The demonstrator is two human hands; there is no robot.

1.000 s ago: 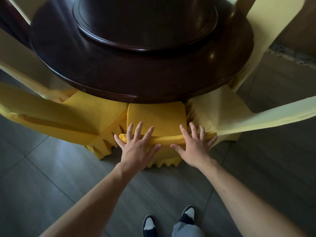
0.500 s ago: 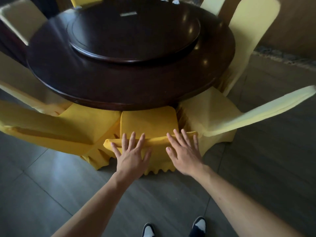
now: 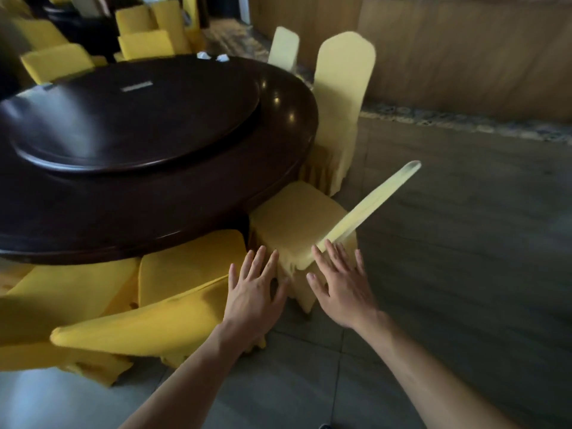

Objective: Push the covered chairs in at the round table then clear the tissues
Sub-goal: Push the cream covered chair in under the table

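The dark round table with a raised turntable fills the upper left. Two white crumpled tissues lie at its far edge. A deep yellow covered chair sits tucked under the near rim. To its right a pale yellow covered chair stands partly out, its back angled toward me. My left hand hovers with fingers spread over the gap between these two chairs. My right hand is spread by the pale chair's back corner. Neither hand holds anything.
Another pale chair stands at the table's right side, with one more behind it. More yellow chairs crowd the left rim and a second table at the back. Grey tiled floor lies to the right, bounded by a wooden wall.
Both hands have come off the deep yellow chair's back and shifted right toward the pale chair. My view has swung right and up, bringing the tissues into sight.
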